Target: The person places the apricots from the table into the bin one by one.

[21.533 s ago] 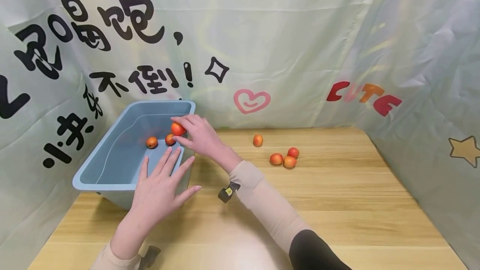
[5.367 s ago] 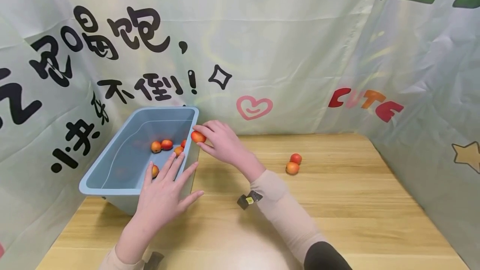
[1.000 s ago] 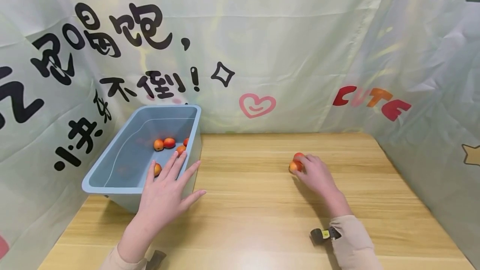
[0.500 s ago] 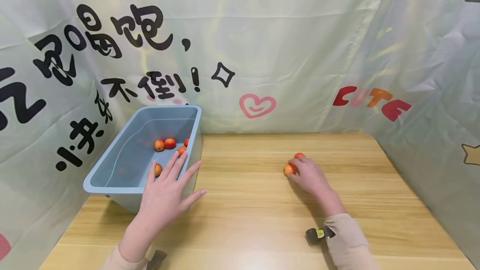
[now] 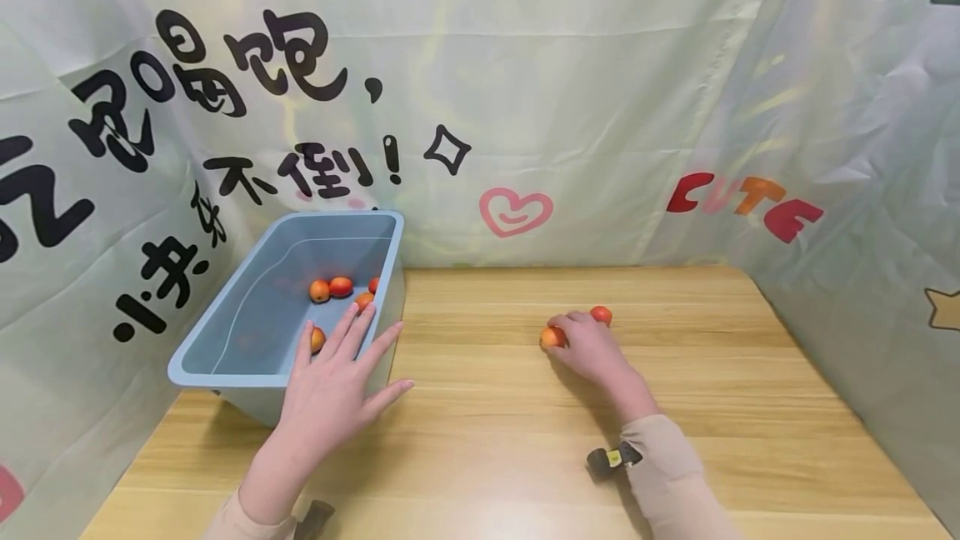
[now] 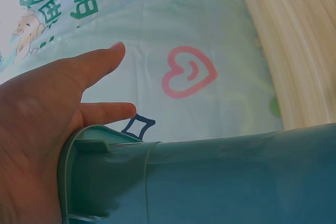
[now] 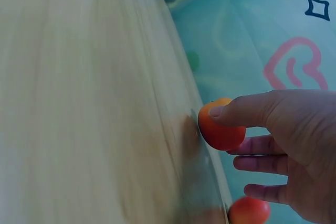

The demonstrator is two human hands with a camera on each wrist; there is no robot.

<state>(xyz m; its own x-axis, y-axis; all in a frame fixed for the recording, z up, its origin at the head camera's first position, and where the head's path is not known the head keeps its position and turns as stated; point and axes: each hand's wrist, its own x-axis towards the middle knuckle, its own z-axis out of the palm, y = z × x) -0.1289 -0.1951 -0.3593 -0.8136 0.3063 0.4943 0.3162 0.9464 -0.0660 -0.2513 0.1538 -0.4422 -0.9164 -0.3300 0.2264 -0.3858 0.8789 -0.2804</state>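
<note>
A small round orange-red fruit (image 5: 553, 337), whose exact kind I cannot tell, is pinched between the thumb and fingers of my right hand (image 5: 592, 348). In the right wrist view the thumb lies across this fruit (image 7: 222, 132). Just behind the hand, a redder fruit (image 5: 601, 315) lies on the wooden table. My left hand (image 5: 330, 390) rests with fingers spread on the near right rim of the blue plastic bin (image 5: 225, 380). Several like fruits (image 5: 341, 287) lie on the bin's floor, one partly hidden by the left fingers.
The bin stands at the left of the wooden table (image 5: 480, 440). A printed cloth (image 5: 585, 107) hangs behind the table and along both sides. Small dark wrist cameras, such as the right one (image 5: 603, 463), stick out from the sleeves.
Over the last second my right hand has moved left with the fruit, away from the redder one. The left hand stays put. Earlier, more fruits lay on the table and fewer in the bin.
</note>
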